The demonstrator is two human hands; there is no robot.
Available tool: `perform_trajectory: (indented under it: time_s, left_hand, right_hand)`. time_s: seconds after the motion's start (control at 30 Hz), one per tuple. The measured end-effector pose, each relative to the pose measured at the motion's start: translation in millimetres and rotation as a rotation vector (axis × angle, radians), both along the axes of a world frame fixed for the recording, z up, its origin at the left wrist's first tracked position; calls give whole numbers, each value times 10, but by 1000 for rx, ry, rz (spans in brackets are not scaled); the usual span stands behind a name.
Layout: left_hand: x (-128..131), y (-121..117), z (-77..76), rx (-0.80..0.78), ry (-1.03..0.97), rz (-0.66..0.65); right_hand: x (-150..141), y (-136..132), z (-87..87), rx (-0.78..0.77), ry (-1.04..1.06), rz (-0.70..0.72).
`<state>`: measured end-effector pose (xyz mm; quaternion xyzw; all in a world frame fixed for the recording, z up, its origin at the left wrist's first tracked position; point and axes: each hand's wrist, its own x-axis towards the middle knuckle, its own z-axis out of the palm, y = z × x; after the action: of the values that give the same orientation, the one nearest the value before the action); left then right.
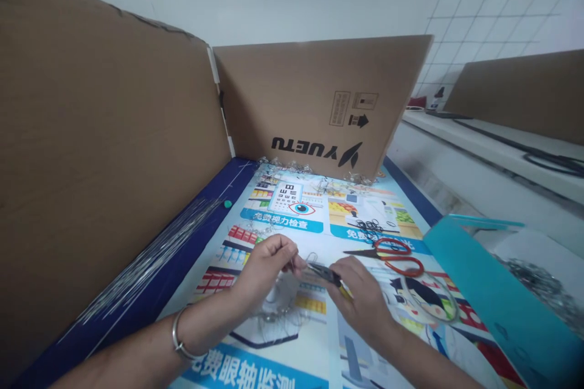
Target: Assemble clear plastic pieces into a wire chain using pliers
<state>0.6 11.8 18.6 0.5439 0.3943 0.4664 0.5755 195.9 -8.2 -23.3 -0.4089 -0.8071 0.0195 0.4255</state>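
Note:
In the middle of the head view, my right hand (358,292) is wrapped round a pair of pliers (325,272) with dark jaws and a yellow handle. Their jaws point left, to the fingertips of my left hand (276,258). That hand is closed in a pinch on a piece of thin wire, mostly hidden by the fingers. A small wire loop (312,257) shows just above the jaws. Beyond my right hand lie scissors (396,256) with red handles. Below my left hand are a white round object (279,295) and loose wire pieces (278,321).
Long straight wires (155,255) lie along the left on a blue surface. A teal box (493,292) at the right holds many small metal pieces. Cardboard panels (296,91) stand at the back and left. Dark rings (369,230) and a coil (451,304) lie on the printed sheet.

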Motion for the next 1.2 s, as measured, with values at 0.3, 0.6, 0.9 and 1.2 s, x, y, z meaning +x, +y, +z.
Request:
perform_trajectory:
  time_s: [0.3, 0.6, 0.9, 1.2]
  left_hand:
    - [-33, 1, 59, -122, 22, -32]
    - [-29, 33, -23, -174, 73, -50]
    - [-50, 33, 4, -234, 38, -88]
    - [-48, 23, 13, -251, 64, -101]
  right_hand:
    - [138, 56, 97, 456, -494, -82]
    - [171, 13, 136, 505, -625, -95]
    - [151, 14, 229, 558, -678, -70]
    - [148, 6, 237, 542, -682, -50]
